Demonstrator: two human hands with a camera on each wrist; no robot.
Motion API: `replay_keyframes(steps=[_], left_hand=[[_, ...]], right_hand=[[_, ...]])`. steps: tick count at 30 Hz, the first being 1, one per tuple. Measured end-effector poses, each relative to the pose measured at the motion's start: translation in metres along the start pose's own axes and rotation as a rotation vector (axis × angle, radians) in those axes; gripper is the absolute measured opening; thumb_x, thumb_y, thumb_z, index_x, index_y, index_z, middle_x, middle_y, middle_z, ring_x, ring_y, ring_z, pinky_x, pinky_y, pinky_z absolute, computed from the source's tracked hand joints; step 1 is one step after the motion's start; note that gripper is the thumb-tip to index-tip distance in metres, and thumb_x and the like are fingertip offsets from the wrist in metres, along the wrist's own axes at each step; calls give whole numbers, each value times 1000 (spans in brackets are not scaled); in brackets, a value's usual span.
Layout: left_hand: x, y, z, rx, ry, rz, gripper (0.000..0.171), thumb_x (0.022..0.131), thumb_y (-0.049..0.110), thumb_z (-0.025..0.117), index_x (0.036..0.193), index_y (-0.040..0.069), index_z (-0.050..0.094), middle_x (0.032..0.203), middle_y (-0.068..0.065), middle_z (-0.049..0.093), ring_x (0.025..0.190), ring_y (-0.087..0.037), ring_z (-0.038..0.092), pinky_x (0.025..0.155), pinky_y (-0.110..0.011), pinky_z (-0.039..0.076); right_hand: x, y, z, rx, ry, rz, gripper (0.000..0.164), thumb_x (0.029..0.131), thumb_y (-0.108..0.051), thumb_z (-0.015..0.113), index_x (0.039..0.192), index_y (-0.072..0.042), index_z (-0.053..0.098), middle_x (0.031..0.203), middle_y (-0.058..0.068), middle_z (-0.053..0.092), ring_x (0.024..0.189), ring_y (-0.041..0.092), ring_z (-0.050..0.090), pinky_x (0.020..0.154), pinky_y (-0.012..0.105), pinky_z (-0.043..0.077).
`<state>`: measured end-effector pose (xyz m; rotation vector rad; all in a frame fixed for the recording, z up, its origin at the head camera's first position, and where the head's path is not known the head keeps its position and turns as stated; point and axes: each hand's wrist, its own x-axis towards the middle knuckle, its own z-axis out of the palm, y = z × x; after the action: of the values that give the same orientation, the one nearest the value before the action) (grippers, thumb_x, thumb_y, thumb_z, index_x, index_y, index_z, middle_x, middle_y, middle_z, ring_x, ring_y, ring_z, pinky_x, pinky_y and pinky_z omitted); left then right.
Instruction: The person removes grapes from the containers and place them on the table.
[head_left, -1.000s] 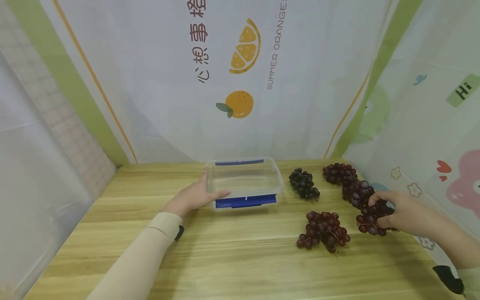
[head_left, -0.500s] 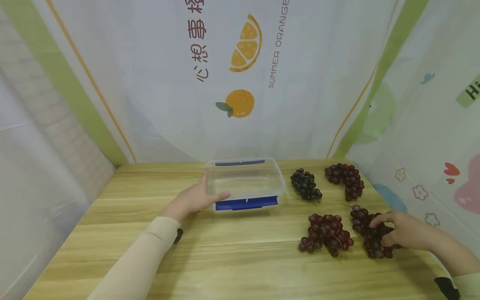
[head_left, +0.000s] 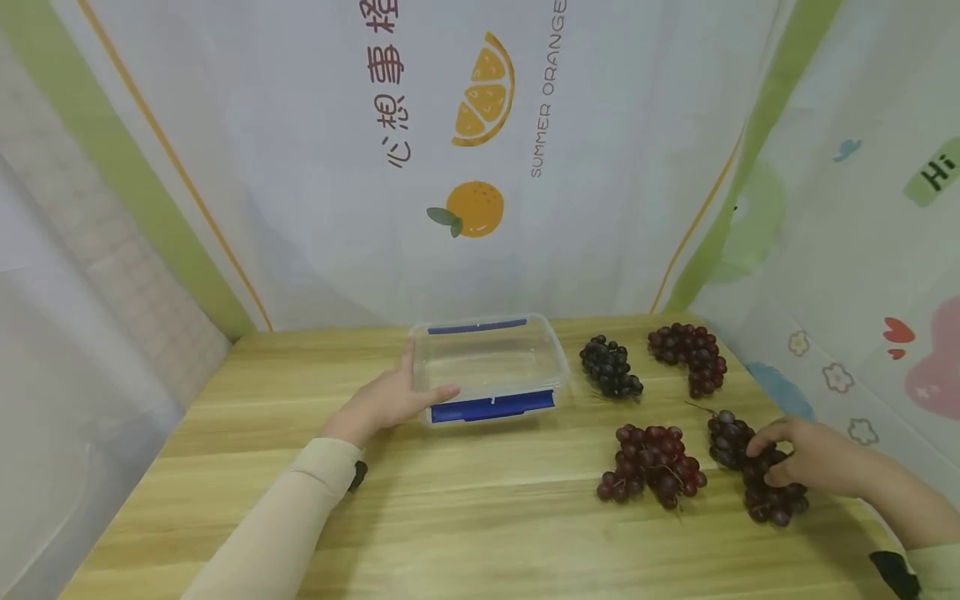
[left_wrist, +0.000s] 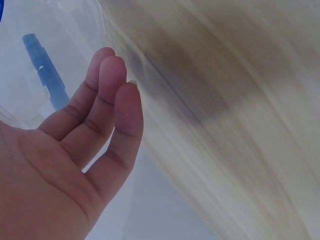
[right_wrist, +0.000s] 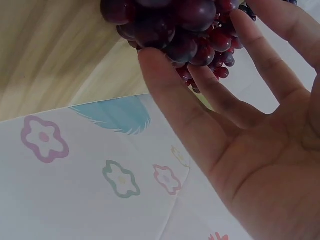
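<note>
A clear plastic food container [head_left: 487, 367] with blue clips stands at the back middle of the table. My left hand [head_left: 390, 400] rests at its left front corner, thumb along the front and fingers along the left side. Seen in the left wrist view, the fingers [left_wrist: 120, 115] are loosely bent beside the container's wall. At the right, my right hand [head_left: 817, 458] holds a dark red bunch of grapes [head_left: 776, 500] between thumb and fingers. In the right wrist view the fingertips touch the grapes [right_wrist: 170, 25]. Whether that bunch lies fully on the table I cannot tell.
A red bunch [head_left: 652, 467] lies left of the held one. Farther back are a blackish bunch [head_left: 611, 367] and another red bunch [head_left: 693, 354]. Printed cloth curtains [head_left: 315, 208] enclose the wooden table [head_left: 480, 517] at the back and sides.
My right hand has drawn its bunch toward me, apart from the red bunch at the back right, then slightly farther right. The left hand and container have stayed put.
</note>
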<state>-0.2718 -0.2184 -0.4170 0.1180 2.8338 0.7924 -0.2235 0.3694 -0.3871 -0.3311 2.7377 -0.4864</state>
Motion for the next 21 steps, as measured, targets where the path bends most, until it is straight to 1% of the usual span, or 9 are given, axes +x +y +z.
replay_keyframes(steps=[2,3,5,7,9,12,14,16,21], left_hand=[[0,-2,1,-6,-4,-3,139,82,96,54,169,18,-22,156,-30,54,131,-41,67,105,-58,53],[1,-3,2,-4,-5,-4,140,81,97,53,169,18,-22,156,-30,55,130,-41,68,104,-58,54],[2,-5,3,-3,-4,-7,141,79,99,51,169,19,-22,155,-30,55,130,-41,68,104,-58,54],[2,-6,3,-2,-6,-9,140,80,99,51,169,19,-22,155,-31,55,130,-41,68,104,-58,54],[2,-7,4,-7,-6,-10,140,80,99,51,169,20,-22,156,-30,54,131,-42,66,106,-60,53],[2,-8,7,-17,-4,-11,140,79,98,52,169,22,-23,157,-29,53,134,-43,65,108,-61,51],[3,-9,9,-21,-1,-11,140,77,100,52,168,25,-25,158,-28,53,135,-43,64,110,-61,50],[3,-8,10,-17,2,-7,140,77,101,51,168,26,-26,157,-28,54,134,-43,65,109,-60,51],[4,-4,6,-9,19,7,139,79,99,52,168,27,-26,153,-28,58,128,-42,69,105,-59,53]], right_hand=[[1,-1,1,1,3,-7,36,83,-11,83,118,-5,75,138,39,59,123,65,55,88,60,56],[2,-1,1,3,4,-11,36,83,-11,83,118,-5,76,138,40,59,122,62,56,86,57,57],[1,0,4,19,4,-12,36,84,-11,83,118,-4,75,140,42,55,116,55,60,81,50,57],[1,2,7,12,18,-12,38,84,-11,83,120,-4,74,142,44,51,116,56,59,81,50,56],[1,3,11,11,24,-11,42,84,-11,82,123,-1,72,143,47,46,113,52,59,80,47,55],[1,5,18,88,-1,20,50,87,-12,81,131,6,64,144,52,39,99,46,66,74,50,59],[-1,4,21,166,-29,45,53,90,-12,80,134,10,59,143,54,36,83,33,68,66,45,60],[-2,4,22,235,-57,78,56,93,-13,79,135,13,54,140,54,35,73,23,65,61,40,60],[3,-2,20,232,-67,94,61,93,-19,82,132,15,50,136,53,38,80,21,65,63,39,61]])
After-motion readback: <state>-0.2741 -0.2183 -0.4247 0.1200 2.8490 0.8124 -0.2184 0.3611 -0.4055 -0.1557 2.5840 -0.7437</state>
